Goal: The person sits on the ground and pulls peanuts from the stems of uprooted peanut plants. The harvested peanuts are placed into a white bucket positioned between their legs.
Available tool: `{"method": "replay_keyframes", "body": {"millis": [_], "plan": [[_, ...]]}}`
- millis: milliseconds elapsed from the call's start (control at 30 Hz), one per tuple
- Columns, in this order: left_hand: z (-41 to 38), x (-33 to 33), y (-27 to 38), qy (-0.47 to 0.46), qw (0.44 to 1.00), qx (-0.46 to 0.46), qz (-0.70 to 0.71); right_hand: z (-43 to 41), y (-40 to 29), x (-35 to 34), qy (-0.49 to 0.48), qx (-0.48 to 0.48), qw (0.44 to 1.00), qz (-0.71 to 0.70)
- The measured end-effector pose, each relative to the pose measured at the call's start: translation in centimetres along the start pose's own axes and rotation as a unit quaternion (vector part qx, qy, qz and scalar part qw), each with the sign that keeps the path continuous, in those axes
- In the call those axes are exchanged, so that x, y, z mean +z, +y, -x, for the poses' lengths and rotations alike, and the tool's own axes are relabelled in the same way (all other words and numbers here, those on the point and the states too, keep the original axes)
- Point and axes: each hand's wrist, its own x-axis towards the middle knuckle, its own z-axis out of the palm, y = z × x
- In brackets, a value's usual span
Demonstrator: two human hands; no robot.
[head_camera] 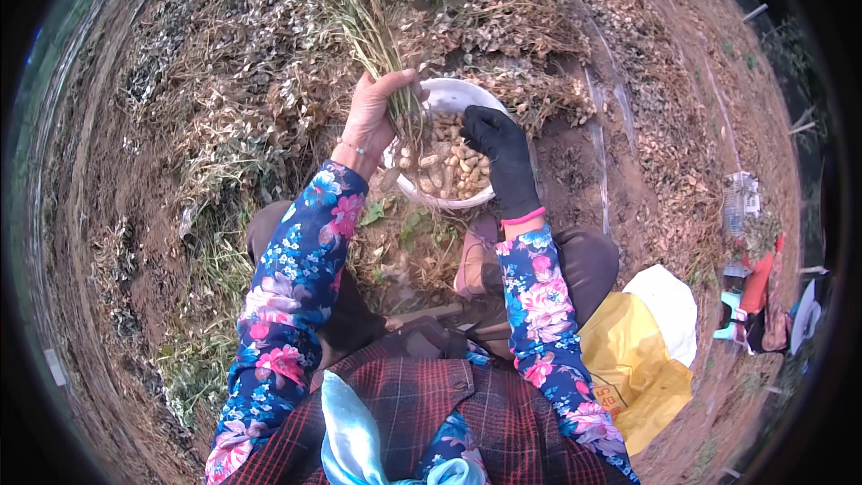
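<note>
My bare left hand [370,114] grips a bundle of peanut plant stems [372,30]. The green leaves point away from me, and the root end with some pods [431,160] hangs over a white basin [465,87]. Loose peanuts in their shells [475,168] cover part of the basin's bottom. My right hand [504,148], in a black glove with a pink cuff, is over the basin's right side, fingers curled. Its fingertips are partly hidden, so I cannot tell whether a pod is between them.
Dried peanut plants [229,101] lie over the soil beyond the basin and to the left. A yellow sack [623,343] and a white sack [665,310] lie by my right knee. Farther right are a person in red [757,283] and a plastic crate [741,199].
</note>
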Motion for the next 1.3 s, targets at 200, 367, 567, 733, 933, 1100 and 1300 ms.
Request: {"method": "replay_keyframes", "body": {"millis": [200,367,567,733,933,1100,1300], "plan": [[-0.5,-0.1,0.6,0.031,0.998,0.049,0.028,2.1,0.4,1.7,-0.061,-0.073,0.995,0.019],[-0.1,0.6,0.4,0.051,0.997,0.053,0.038,2.3,1.4,3.0,-0.066,-0.071,0.994,0.054],[-0.6,-0.4,-0.3,0.015,0.998,0.038,0.055,0.7,3.3,2.7,-0.009,0.018,0.994,-0.106],[0.2,0.8,-0.4,0.016,0.997,0.045,0.053,-0.3,4.2,2.5,-0.022,0.094,0.984,-0.152],[0.5,0.7,-0.7,0.033,0.998,0.051,-0.032,0.3,3.2,3.5,-0.048,-0.005,0.999,-0.013],[0.5,1.3,-1.0,0.065,0.997,0.038,0.015,0.6,3.6,3.6,-0.013,-0.008,0.997,-0.078],[-0.5,0.1,-1.6,0.048,0.997,0.05,0.042,0.4,4.5,4.1,-0.016,-0.042,0.997,-0.063]]}}
